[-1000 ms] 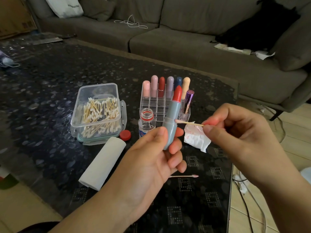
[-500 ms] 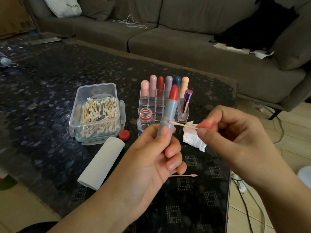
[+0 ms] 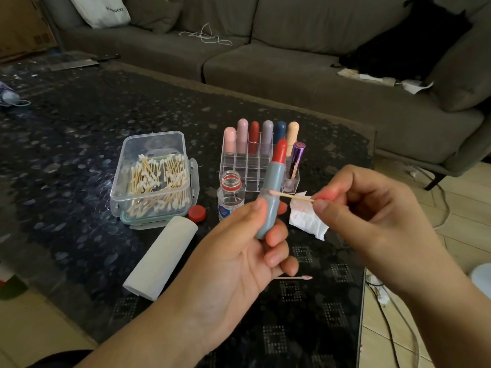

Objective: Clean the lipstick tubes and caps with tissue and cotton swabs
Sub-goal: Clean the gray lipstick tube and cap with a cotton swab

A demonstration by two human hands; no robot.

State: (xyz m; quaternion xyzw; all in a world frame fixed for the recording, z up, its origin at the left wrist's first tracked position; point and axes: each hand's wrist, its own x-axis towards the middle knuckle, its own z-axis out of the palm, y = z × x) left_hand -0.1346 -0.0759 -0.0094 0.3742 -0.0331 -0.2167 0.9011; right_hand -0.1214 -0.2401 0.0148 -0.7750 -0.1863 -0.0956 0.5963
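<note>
A grey-blue lipstick tube with a red rounded top (image 3: 273, 192) is held nearly upright above the dark table, tilted slightly right. A wooden-stemmed cotton swab (image 3: 291, 196) is pressed tip-first against its side. A crumpled, red-stained white tissue (image 3: 305, 220) lies just behind, and a used pink-tipped swab (image 3: 299, 277) lies nearer.
</note>
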